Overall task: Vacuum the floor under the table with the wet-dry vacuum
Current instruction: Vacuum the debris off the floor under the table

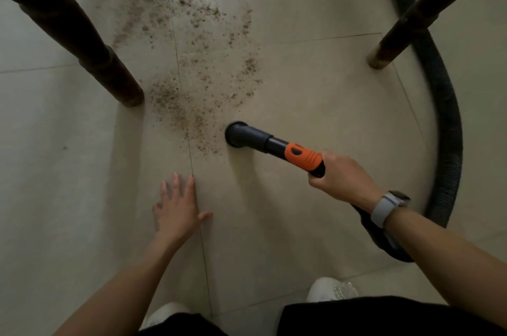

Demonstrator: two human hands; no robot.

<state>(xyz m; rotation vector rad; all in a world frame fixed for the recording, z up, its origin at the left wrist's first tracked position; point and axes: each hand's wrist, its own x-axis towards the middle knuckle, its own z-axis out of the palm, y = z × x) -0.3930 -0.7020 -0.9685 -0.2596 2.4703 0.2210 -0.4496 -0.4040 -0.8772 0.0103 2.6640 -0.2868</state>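
A: Log the nozzle first. Orientation?

B: Vacuum nozzle (236,134), black, round mouth down on the floor (315,94). Its long axis runs from the mouth at mid-frame down and to the right, through a black tube into an orange grip (301,156). So the mouth end points up-left, toward the debris (192,61).

A: Position against the debris?

B: Mouth sits at the near right edge of the spill, touching the closest grains. The scatter of brown crumbs extends away from it toward the top of the frame, between the two table legs.

A: Hands?

B: Right hand (343,179) is wrapped around the handle just behind the orange grip, clasping it; a watch with a light band (384,209) is on that wrist. Left hand (175,209) lies flat on the tile, fingers straight and spread, grasping nothing.

A: Hose?

B: Black ribbed hose (450,143) arcs from behind the right forearm, out along the right side and up past the right table leg (422,12).

A: Surface and room?

B: Pale beige tiles with thin grout lines, glare at the top centre. Left table leg (82,39) is dark wood, foot just beside the spill. White shoes (329,289) and dark clothing sit at the bottom edge.
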